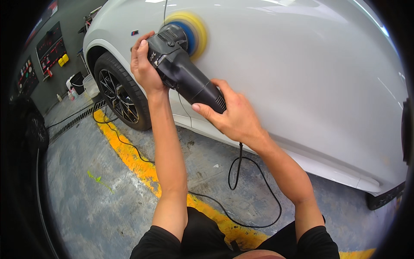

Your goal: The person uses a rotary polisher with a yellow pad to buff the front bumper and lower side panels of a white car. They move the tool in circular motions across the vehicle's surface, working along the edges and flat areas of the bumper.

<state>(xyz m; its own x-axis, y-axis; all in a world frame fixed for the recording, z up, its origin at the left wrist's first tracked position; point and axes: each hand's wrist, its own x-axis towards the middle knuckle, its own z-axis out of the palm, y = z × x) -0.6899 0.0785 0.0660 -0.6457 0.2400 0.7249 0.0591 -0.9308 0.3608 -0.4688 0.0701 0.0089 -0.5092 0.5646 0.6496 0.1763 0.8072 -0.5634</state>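
A black car polisher is held in both hands against the side of a white car. Its yellow foam pad on a blue backing lies on the panel near a door seam, and the pad's edge is blurred. My left hand wraps the polisher's head from the left, thumb up along its side. Around the rear of the body closes my right hand, its thumb on the near side. The power cord drops from the polisher's rear below my right hand.
The cord loops over the grey floor and across a yellow painted line. At left are the car's front wheel and a floor drain grate. Buckets and bottles stand by the wall beneath a tool board.
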